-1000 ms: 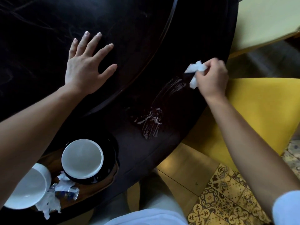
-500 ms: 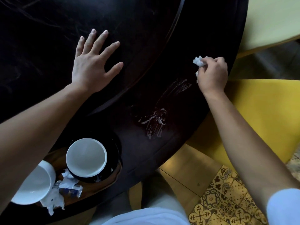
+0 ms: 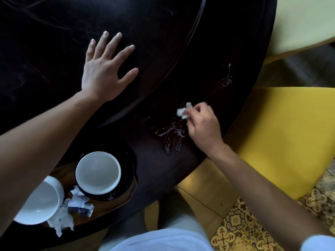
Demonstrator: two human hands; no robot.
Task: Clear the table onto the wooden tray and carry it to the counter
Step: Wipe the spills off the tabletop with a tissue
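My right hand point(image 3: 203, 127) is closed on a small white crumpled tissue point(image 3: 183, 113), pressed to the dark round table point(image 3: 181, 42) just above a white smeared spill point(image 3: 172, 136). A second, fainter white smear point(image 3: 226, 80) lies farther out near the table's edge. My left hand point(image 3: 103, 69) rests flat on the tabletop with fingers spread, holding nothing. At the lower left the wooden tray point(image 3: 105, 207) carries a white bowl point(image 3: 97, 172) on a black plate point(image 3: 129, 165), another white bowl point(image 3: 39, 203) partly under my left forearm, and crumpled wrappers point(image 3: 76, 205).
A yellow chair seat point(image 3: 282, 134) stands right beside the table edge, with a pale yellow surface point(image 3: 304, 24) at the top right. Patterned floor tiles point(image 3: 241, 225) show below. A raised ring point(image 3: 181, 49) curves across the tabletop.
My right hand has drawn the tissue back from the outer table edge toward me, down to the nearer spill, leaving a faint smear behind. My left hand stays flat.
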